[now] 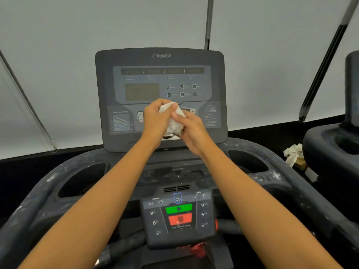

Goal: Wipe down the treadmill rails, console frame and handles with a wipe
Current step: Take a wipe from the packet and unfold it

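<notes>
Gripping a crumpled white wipe (173,117) in front of the lower panel of the treadmill console (159,61), with the left hand (155,119) curled round its top and the right hand (191,131) pinching its lower side, above the dusty console frame (48,183) and the small control pad (178,216) nearer the camera.

Even, soft indoor light, faint shadows, slight blur — wide-angle bending at edges

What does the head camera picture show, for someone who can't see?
The left hand and right hand grip a crumpled white wipe in front of a dark treadmill console. Dusty rails curve below, around a panel with a green button and red button.
</notes>
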